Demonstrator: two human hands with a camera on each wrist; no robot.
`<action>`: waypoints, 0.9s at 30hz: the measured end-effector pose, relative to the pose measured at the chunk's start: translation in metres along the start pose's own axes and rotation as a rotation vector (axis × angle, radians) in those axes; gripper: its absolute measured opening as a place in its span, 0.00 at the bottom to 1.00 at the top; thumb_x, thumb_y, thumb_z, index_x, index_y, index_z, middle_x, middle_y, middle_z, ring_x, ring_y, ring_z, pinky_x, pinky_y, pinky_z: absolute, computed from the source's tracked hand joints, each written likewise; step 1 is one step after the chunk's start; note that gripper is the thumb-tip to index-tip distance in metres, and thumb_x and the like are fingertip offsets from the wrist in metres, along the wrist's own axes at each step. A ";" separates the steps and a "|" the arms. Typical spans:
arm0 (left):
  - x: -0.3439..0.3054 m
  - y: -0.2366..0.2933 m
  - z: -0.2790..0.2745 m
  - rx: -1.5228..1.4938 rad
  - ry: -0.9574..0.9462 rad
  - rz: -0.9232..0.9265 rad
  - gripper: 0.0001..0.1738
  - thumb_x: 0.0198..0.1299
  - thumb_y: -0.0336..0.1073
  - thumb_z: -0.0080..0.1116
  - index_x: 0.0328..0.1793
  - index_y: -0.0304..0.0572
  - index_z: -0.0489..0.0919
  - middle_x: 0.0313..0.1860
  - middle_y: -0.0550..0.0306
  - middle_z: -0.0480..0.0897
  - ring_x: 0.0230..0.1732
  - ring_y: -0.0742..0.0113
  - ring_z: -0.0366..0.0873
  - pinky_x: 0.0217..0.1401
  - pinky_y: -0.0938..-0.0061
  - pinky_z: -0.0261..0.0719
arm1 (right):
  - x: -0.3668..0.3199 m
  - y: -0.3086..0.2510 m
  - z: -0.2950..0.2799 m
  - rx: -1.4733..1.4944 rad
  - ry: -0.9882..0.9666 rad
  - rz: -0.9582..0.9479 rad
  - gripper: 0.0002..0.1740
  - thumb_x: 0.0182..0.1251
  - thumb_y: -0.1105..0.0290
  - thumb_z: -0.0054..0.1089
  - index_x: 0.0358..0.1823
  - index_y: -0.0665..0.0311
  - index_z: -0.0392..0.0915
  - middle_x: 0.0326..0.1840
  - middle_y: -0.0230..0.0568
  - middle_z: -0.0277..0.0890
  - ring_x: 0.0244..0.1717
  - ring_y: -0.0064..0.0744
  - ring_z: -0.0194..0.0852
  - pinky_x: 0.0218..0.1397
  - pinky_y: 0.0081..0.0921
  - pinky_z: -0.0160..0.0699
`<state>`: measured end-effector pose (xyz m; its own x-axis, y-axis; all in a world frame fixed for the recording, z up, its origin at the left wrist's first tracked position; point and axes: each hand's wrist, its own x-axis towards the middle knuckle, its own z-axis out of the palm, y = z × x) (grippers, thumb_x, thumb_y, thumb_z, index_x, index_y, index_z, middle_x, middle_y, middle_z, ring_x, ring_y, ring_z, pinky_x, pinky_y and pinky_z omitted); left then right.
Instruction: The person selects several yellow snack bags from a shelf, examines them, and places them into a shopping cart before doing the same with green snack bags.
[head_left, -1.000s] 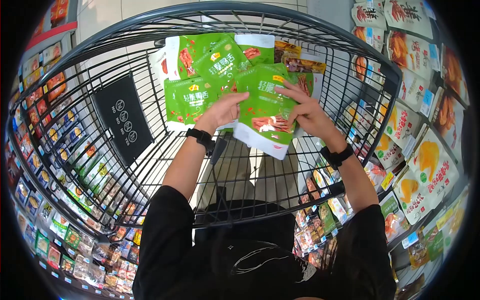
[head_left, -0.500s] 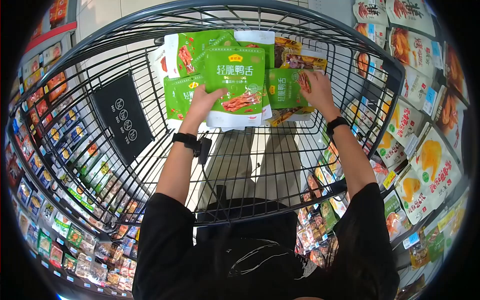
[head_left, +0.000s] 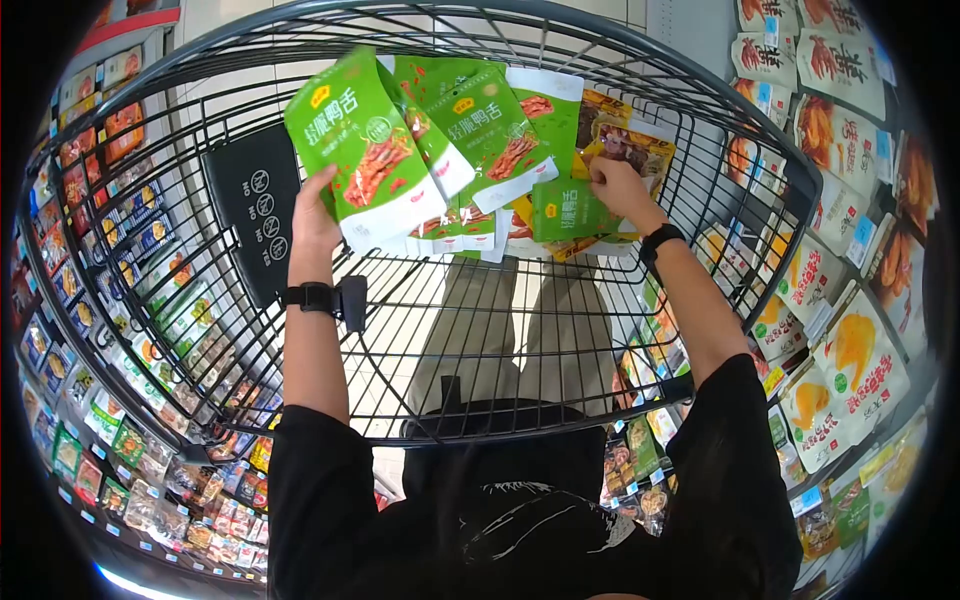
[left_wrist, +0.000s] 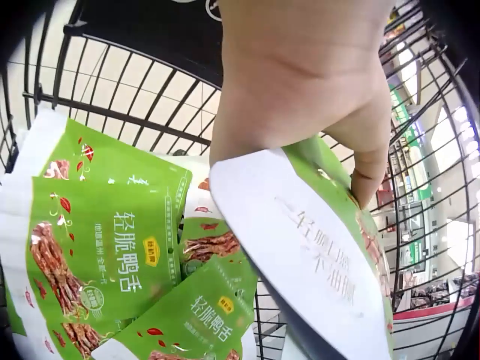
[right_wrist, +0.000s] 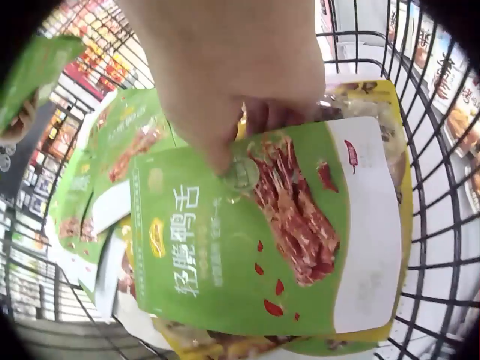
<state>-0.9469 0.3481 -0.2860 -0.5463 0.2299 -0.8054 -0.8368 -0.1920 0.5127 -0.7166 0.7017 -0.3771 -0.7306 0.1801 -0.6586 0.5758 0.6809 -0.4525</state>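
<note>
At the left of the pile in the cart, my left hand (head_left: 318, 215) grips a green-and-white snack pouch (head_left: 355, 165) by its lower left edge, and the pouch stands tilted above the others. In the left wrist view the thumb and fingers lie on opposite sides of this pouch (left_wrist: 300, 247). My right hand (head_left: 622, 190) pinches another green pouch (head_left: 568, 212) by one long edge, its thumb on the printed face and its fingers curled behind. This pouch (right_wrist: 247, 232) lies over yellow packs in the right wrist view. Several matching green pouches (head_left: 490, 130) overlap between the hands.
The black wire shopping cart (head_left: 480, 435) surrounds the pouches. Yellow-and-brown packs (head_left: 640, 150) lie at its right end. A black panel (head_left: 250, 215) with printed symbols hangs on the left. Shelves hold packaged goods on the left (head_left: 140, 430) and large pouches on the right (head_left: 850, 340).
My left hand has moved left with a pouch, lifting and tilting it. My right hand went from the middle pouch to the one at the right and now pinches its edge.
</note>
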 end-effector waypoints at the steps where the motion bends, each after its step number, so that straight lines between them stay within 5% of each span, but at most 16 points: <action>1: 0.002 0.003 -0.006 -0.004 0.004 0.027 0.23 0.52 0.34 0.57 0.54 0.34 0.70 0.49 0.52 0.76 0.51 0.60 0.73 0.57 0.66 0.71 | -0.001 -0.008 -0.011 0.252 -0.245 0.158 0.13 0.44 0.72 0.63 0.33 0.67 0.75 0.26 0.41 0.71 0.37 0.37 0.75 0.41 0.35 0.71; 2: 0.005 0.006 -0.010 -0.019 0.008 0.031 0.23 0.52 0.34 0.57 0.54 0.34 0.70 0.49 0.52 0.76 0.51 0.60 0.73 0.57 0.66 0.71 | -0.002 -0.010 -0.018 0.237 -0.249 0.153 0.13 0.44 0.72 0.63 0.33 0.67 0.75 0.26 0.41 0.71 0.37 0.37 0.75 0.41 0.35 0.71; 4: 0.007 0.010 -0.021 0.022 0.010 0.068 0.23 0.52 0.33 0.56 0.54 0.33 0.70 0.48 0.52 0.76 0.50 0.60 0.74 0.57 0.67 0.71 | -0.010 -0.015 -0.029 0.228 -0.285 -0.152 0.14 0.48 0.74 0.60 0.38 0.70 0.75 0.22 0.45 0.73 0.28 0.33 0.77 0.31 0.29 0.72; 5: 0.008 0.012 -0.025 0.011 -0.011 0.079 0.22 0.52 0.32 0.56 0.54 0.33 0.70 0.49 0.51 0.77 0.50 0.60 0.75 0.56 0.67 0.71 | -0.014 -0.028 -0.045 0.249 -0.399 -0.206 0.13 0.51 0.74 0.59 0.40 0.70 0.77 0.25 0.37 0.75 0.28 0.24 0.73 0.31 0.22 0.70; 10: 0.001 0.024 -0.037 -0.050 -0.111 0.123 0.22 0.52 0.32 0.55 0.54 0.33 0.71 0.49 0.49 0.77 0.50 0.60 0.75 0.56 0.67 0.72 | 0.014 -0.060 -0.068 0.691 -0.570 0.015 0.09 0.58 0.75 0.54 0.39 0.71 0.77 0.26 0.23 0.72 0.27 0.14 0.64 0.32 0.16 0.66; 12: 0.001 0.026 -0.043 -0.098 -0.166 0.108 0.22 0.51 0.33 0.55 0.54 0.32 0.71 0.49 0.49 0.77 0.50 0.60 0.75 0.56 0.66 0.72 | 0.039 -0.073 -0.047 0.768 -0.357 -0.096 0.09 0.59 0.74 0.54 0.39 0.71 0.77 0.27 0.24 0.72 0.27 0.13 0.63 0.32 0.15 0.65; 13: 0.001 0.026 -0.044 -0.088 -0.158 0.110 0.23 0.51 0.32 0.55 0.54 0.32 0.71 0.49 0.49 0.77 0.50 0.60 0.75 0.56 0.66 0.71 | 0.047 -0.083 -0.040 0.680 -0.249 -0.066 0.10 0.57 0.73 0.54 0.39 0.71 0.77 0.28 0.35 0.76 0.27 0.25 0.70 0.33 0.22 0.68; 14: 0.001 0.026 -0.045 -0.084 -0.156 0.115 0.23 0.51 0.32 0.55 0.54 0.32 0.71 0.49 0.49 0.77 0.50 0.60 0.75 0.56 0.66 0.71 | 0.062 -0.078 -0.021 0.684 -0.250 -0.072 0.10 0.57 0.73 0.54 0.39 0.71 0.77 0.28 0.35 0.76 0.27 0.25 0.70 0.33 0.22 0.68; 16: 0.003 0.025 -0.049 -0.017 -0.130 0.114 0.23 0.51 0.32 0.55 0.54 0.32 0.71 0.49 0.50 0.77 0.50 0.61 0.75 0.57 0.67 0.71 | 0.099 -0.061 0.032 0.402 0.191 -0.126 0.11 0.53 0.71 0.55 0.35 0.71 0.76 0.30 0.52 0.75 0.31 0.47 0.73 0.36 0.33 0.70; 19: 0.005 0.025 -0.054 -0.038 -0.087 0.113 0.23 0.51 0.34 0.55 0.54 0.32 0.71 0.50 0.50 0.77 0.51 0.59 0.74 0.58 0.66 0.70 | 0.109 -0.086 0.053 0.188 0.453 -0.122 0.14 0.48 0.69 0.57 0.34 0.71 0.74 0.32 0.61 0.71 0.37 0.62 0.69 0.40 0.40 0.70; 27: 0.006 0.025 -0.065 -0.120 -0.111 0.097 0.23 0.52 0.32 0.54 0.55 0.32 0.70 0.50 0.50 0.76 0.51 0.59 0.74 0.58 0.66 0.70 | 0.083 -0.114 0.091 0.603 0.237 0.087 0.21 0.44 0.69 0.63 0.41 0.70 0.72 0.26 0.51 0.72 0.31 0.40 0.73 0.36 0.32 0.72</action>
<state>-0.9682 0.2829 -0.2971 -0.6307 0.3071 -0.7126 -0.7730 -0.3296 0.5421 -0.8096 0.5743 -0.4351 -0.6934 0.4151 -0.5890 0.6911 0.1515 -0.7067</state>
